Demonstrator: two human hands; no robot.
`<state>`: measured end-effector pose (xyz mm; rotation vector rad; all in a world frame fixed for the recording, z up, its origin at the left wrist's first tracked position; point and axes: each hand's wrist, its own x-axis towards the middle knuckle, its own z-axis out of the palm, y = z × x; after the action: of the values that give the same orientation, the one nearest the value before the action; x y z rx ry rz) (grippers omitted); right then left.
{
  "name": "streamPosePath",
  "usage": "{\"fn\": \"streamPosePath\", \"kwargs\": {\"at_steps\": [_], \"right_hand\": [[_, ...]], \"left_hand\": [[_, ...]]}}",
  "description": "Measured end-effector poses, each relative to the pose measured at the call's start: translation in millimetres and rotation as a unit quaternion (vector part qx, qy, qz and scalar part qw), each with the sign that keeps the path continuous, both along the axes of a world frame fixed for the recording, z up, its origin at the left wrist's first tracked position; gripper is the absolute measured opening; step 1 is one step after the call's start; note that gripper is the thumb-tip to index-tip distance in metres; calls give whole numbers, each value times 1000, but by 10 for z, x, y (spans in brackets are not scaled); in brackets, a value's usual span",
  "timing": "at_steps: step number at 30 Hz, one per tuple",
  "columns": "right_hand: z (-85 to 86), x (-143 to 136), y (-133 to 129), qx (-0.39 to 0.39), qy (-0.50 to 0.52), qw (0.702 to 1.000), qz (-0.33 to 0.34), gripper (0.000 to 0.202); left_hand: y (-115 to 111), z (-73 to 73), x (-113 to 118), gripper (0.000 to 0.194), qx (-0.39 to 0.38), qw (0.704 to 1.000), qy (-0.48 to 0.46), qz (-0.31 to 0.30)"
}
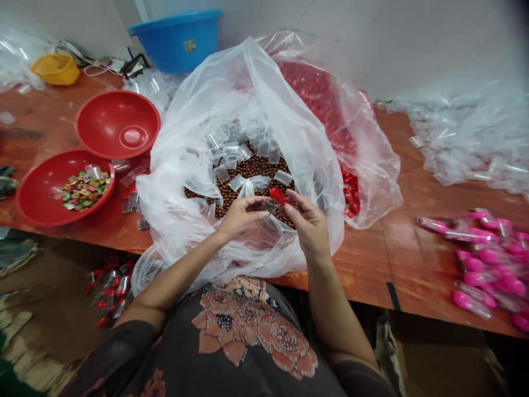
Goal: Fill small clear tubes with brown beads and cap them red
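Over a big clear plastic bag [173, 149], my two hands meet close together. My left hand [243, 216] is closed on a small clear plastic container [270, 205]. A red plastic cap [278, 195] is pinched between the thumb and fingers of my right hand [309, 220], right beside the container; whether the two touch I cannot tell. Beneath my hands the bag holds many small brown balls [250, 165], with several loose clear containers [231, 150] lying on top of them.
Left stand two red bowls, one with wrapped sweets [85, 188], the other [118, 118] behind it. A blue tub [177, 41] is at the back. Red caps [351, 193] fill a bag at right. Pink-capped containers [491, 264] and clear containers [475, 132] lie farther right.
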<state>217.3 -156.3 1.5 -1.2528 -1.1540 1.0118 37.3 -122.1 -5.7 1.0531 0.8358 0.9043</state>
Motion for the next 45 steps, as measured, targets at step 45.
{"fn": "streamPosePath", "kwargs": {"at_steps": [45], "right_hand": [[-182,149,-56,321,-496,801,101,73]], "left_hand": [[-240,53,58,40,32,998,52,8]]}}
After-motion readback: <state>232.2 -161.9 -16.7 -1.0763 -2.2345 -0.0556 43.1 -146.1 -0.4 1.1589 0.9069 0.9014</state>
